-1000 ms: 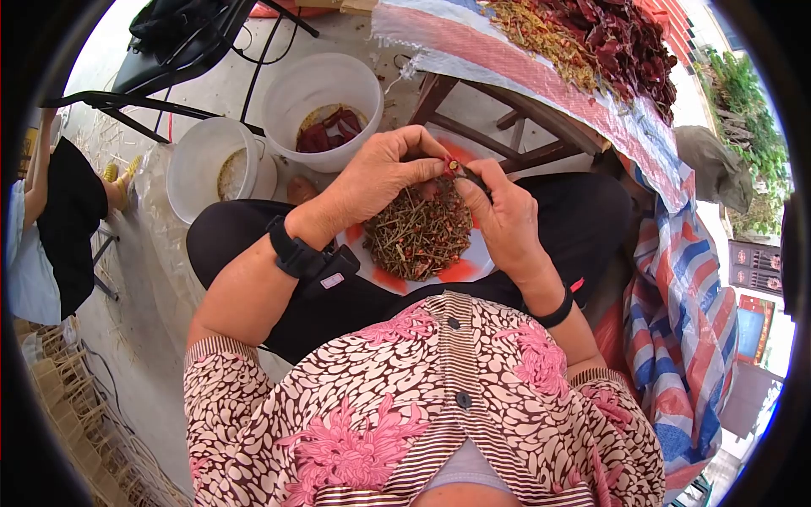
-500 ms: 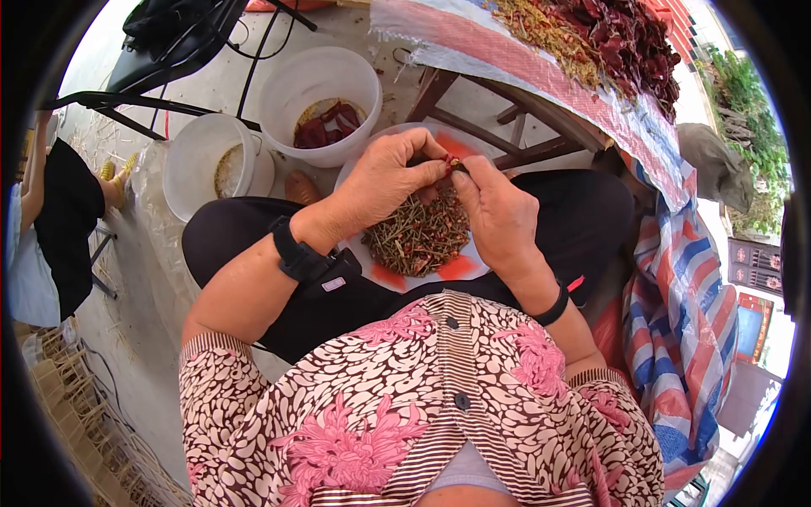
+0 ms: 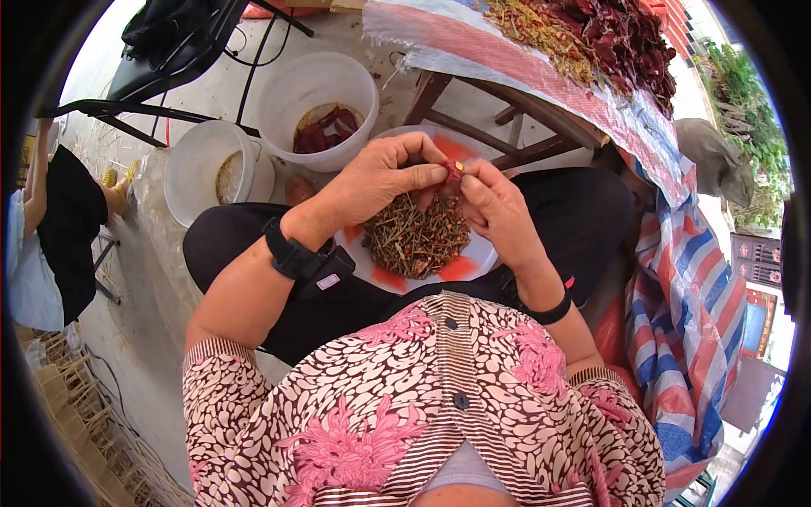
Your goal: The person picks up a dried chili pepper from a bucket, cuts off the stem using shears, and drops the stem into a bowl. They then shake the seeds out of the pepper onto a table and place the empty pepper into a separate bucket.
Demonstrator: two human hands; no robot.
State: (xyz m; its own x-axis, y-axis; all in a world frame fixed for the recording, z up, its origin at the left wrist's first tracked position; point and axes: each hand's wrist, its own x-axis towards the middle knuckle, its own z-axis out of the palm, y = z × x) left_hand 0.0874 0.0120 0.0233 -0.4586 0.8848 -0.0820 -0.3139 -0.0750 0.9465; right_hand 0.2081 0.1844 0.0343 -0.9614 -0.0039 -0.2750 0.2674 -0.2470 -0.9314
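A wooden table (image 3: 507,127) is seen at the far side, covered by a striped woven sheet (image 3: 473,42). A heap of dried red chilies (image 3: 625,42) is spread on the sheet toward its right end, with a band of yellowish stems and seeds (image 3: 532,25) just beside it on the left. A blue, red and white striped tarp (image 3: 684,313) is draped down at the right. A black chair (image 3: 169,51) is placed at the far left, and part of another person (image 3: 51,228) is seen at the left edge.

On the ground, between the chair and the table, a large white bucket (image 3: 317,84) is set, with dark red chili pieces in its bottom. A smaller white bucket (image 3: 203,169) is placed touching it on the near left; its pale contents cannot be made out.

A round red-and-white plate (image 3: 460,270) is rested on the person's lap, and a pile of green-brown stems (image 3: 414,237) mixed with red bits is heaped at its middle.

Above the far edge of the plate, the left hand (image 3: 380,177) and the right hand (image 3: 498,211) are brought together. A small red chili pod (image 3: 454,171) is pinched between the fingertips of both hands, whose other fingers are curled. A black watch (image 3: 291,253) is worn on the left wrist and a black band (image 3: 549,313) on the right.
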